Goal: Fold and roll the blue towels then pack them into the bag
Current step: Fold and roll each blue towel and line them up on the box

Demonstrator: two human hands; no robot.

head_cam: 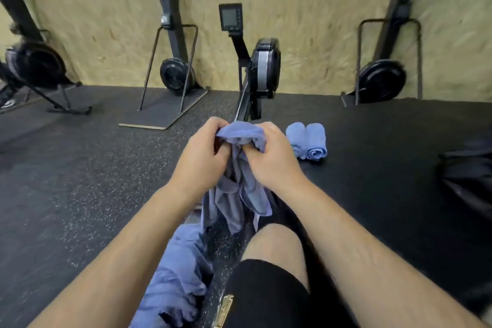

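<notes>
**Find the corners before the fold**

The speckled rubber floor (80, 168) carries everything. A dark bag (468, 176) lies at its right side, cut off by the frame, and I cannot tell if its mouth is open. A loose pile of blue towels (175, 269) sits at the floor's near edge, beside the person's left thigh.

The towel in hand (239, 189) hangs crumpled over the middle of the floor, its tail dropping toward the legs. The left hand (202, 152) and right hand (271, 154) both grip its bunched top edge, fingers curled into the cloth, close together. Two rolled towels (308, 141) lie side by side and touching, just right of the right hand, between it and the bag.

The step looks like opening this towel out for folding. It would go best if:
- each hand works along the hem to a corner;
- the hands then draw apart so the cloth hangs flat;
- the towel is laid on the floor to fold, then rolled tight to match the finished pair.

Little can be read. The monitor (231, 17) on the rowing machine (263, 69) at the floor's far edge shows a grey, illegible screen. A gold emblem (225, 309) on the black shorts (266, 295) is too blurred to make out.
</notes>
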